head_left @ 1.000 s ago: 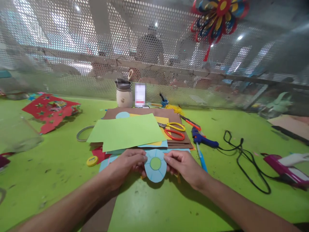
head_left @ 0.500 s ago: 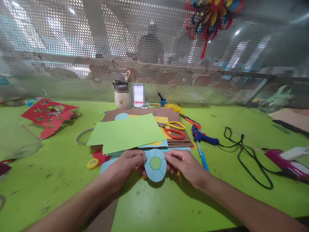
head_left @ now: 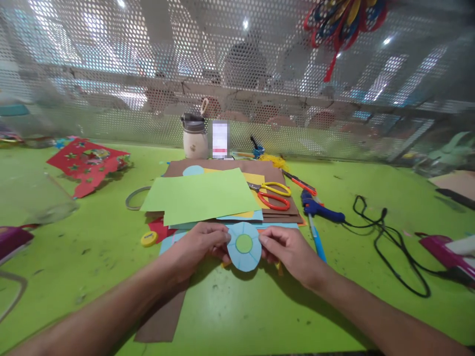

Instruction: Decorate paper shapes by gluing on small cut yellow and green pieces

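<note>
A light-blue paper disc with a green circle in its middle and lines running outward is held up over the front of the table. My left hand pinches its left edge between thumb and fingers. At the opposite edge, my right hand pinches it the same way. Just behind the disc lies a stack of coloured paper, topped by a light-green sheet. Scissors with one yellow and one red handle rest on the stack's right side.
Right of the stack lie a blue glue gun with a looping black cord, a blue pen-like stick and a red cutter. A yellow round cap and a tape ring lie left. A bottle and phone stand behind.
The camera view has shifted, so the scene sits slightly further right and the background higher. Both hands keep their pinch on the disc, which looks nearly unchanged in tilt.
</note>
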Motion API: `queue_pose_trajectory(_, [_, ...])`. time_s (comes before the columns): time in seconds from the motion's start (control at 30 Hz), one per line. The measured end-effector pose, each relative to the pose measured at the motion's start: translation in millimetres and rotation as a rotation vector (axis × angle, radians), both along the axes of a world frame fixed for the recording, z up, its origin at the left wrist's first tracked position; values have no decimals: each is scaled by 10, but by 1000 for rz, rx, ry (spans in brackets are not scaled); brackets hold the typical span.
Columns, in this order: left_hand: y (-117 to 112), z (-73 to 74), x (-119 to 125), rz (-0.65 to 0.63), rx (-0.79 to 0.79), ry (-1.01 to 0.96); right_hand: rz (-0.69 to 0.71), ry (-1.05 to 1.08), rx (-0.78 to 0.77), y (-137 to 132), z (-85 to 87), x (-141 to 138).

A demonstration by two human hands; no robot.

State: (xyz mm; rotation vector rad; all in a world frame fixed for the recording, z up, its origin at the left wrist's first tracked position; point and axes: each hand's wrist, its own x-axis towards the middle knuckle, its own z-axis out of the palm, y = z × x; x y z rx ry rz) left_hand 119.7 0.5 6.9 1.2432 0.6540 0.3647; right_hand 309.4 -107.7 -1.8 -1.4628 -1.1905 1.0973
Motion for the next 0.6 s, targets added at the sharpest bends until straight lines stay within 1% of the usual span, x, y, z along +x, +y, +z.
queue_pose_trajectory(0.3, [5,9,-6,-18,7,4,11,-109,34,-9,-20,12])
queue_pose_trajectory(0.6, [19,-1,1,-24,-8,-22,-15,-155,47,-26,7,17])
